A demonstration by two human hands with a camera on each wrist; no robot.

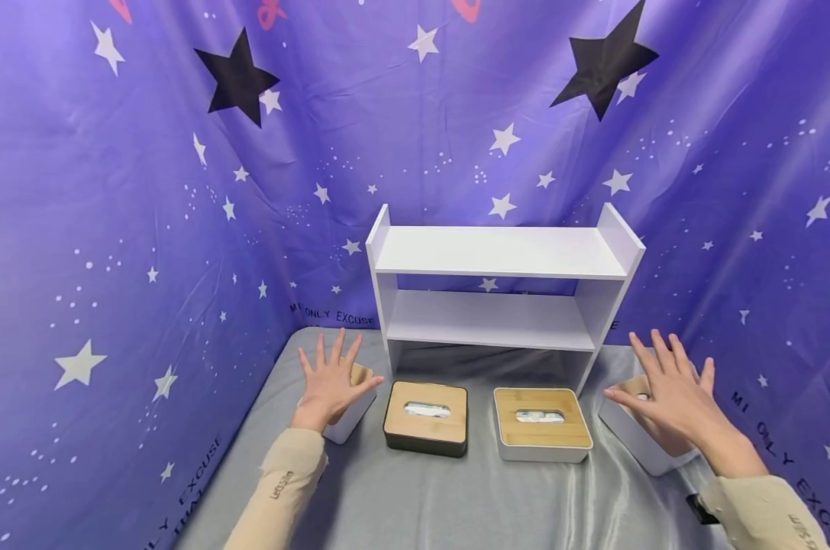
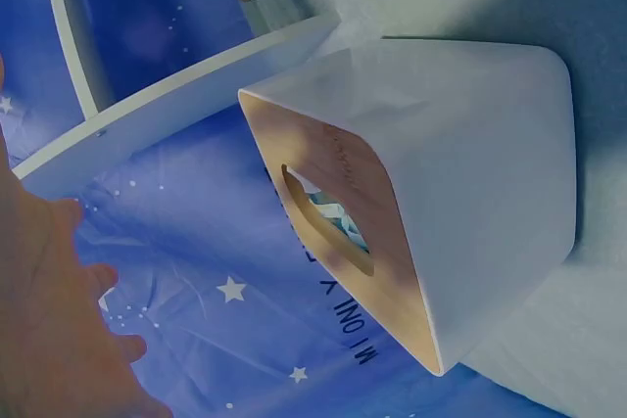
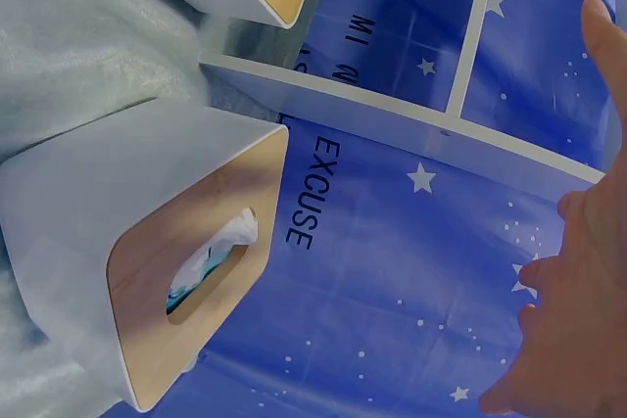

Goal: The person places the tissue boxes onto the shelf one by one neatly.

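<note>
Both hands are spread flat, holding nothing. Left hand (image 1: 330, 380) hovers right over a tall white tissue box (image 2: 460, 193), right hand (image 1: 669, 393) over its twin (image 3: 137, 232). Tissue pokes from both wooden-lid slots.

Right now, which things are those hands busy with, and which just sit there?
In hand:
left hand open above the left white tissue box
right hand open above the right white tissue box

Just there:
black tissue box
middle white tissue box
white shelf
</note>
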